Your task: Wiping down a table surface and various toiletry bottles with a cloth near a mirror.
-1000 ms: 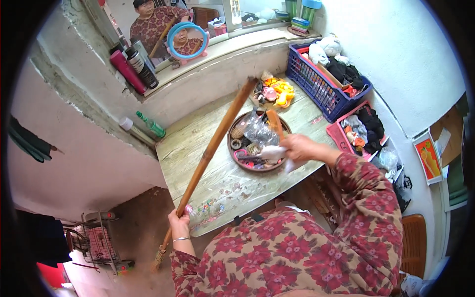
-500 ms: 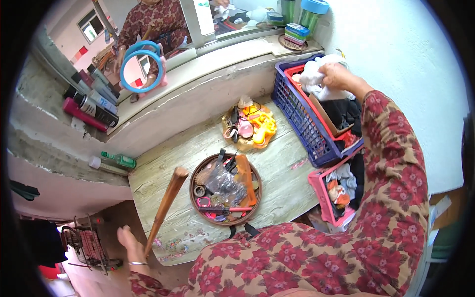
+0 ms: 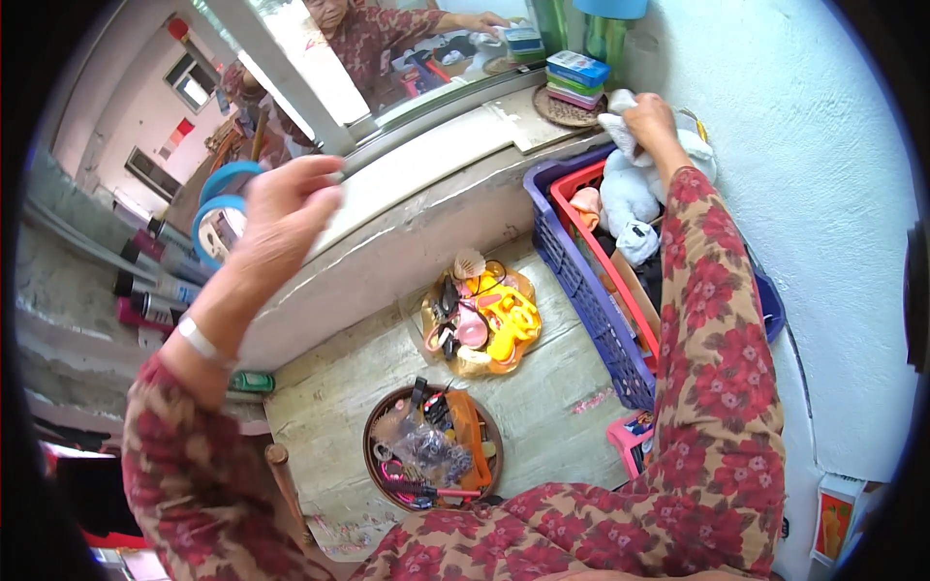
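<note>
My right hand (image 3: 651, 121) is closed on a white sock (image 3: 618, 136), lifted above the far end of a purple basket (image 3: 579, 290), close to the windowsill corner. Inside that basket sits a red basket (image 3: 620, 308) with more pale socks (image 3: 628, 198) and dark cloth. High on the left, my left hand (image 3: 286, 208) is raised with its thumb and fingers apart and nothing in it. Behind it, partly covered, stands a blue-rimmed round mirror (image 3: 201, 237).
On the table (image 3: 557, 441) are a round tray (image 3: 371, 474) of small items and a bag of yellow hair things (image 3: 509, 324). A wooden stick (image 3: 281, 484) leans at its left edge. Stacked plastic boxes (image 3: 578, 73) stand on the sill; a pink basket (image 3: 625, 443) is low right.
My left hand has risen from beside the wooden stick to in front of the mirror. My right hand has moved the white sock toward the sill corner. The view has shifted.
</note>
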The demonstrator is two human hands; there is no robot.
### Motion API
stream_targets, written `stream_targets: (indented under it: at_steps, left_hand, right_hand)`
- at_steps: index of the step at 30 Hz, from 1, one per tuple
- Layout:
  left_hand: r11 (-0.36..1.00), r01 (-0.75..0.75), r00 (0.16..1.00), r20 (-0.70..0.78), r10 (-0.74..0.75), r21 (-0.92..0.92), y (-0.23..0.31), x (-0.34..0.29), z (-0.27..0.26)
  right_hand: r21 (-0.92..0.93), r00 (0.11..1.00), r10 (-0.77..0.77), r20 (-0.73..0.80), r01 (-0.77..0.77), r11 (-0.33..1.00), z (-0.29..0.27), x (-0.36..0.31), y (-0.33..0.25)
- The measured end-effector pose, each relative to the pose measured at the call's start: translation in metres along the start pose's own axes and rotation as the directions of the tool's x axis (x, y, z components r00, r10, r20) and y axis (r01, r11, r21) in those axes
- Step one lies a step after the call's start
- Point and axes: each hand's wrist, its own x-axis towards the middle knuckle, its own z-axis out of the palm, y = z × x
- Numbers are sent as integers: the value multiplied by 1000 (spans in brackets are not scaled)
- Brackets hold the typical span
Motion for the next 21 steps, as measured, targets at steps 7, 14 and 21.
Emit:
stream_targets:
  at_steps: [7,14,21]
  left_hand:
    - [951,-256,965,-11,261,174,-21,142,159]
    - [857,-412,871,-143,470,309,-37,224,232]
    - [848,-485,852,-104,514,216,-40,257,245]
  right_hand:
    - [-198,994,-45,96,64,978,8,-10,-19]
    - [-186,967,-235,94,249,950,16,-25,-23]
    - [-97,934,-353,59,357,929,31,-24,-11]
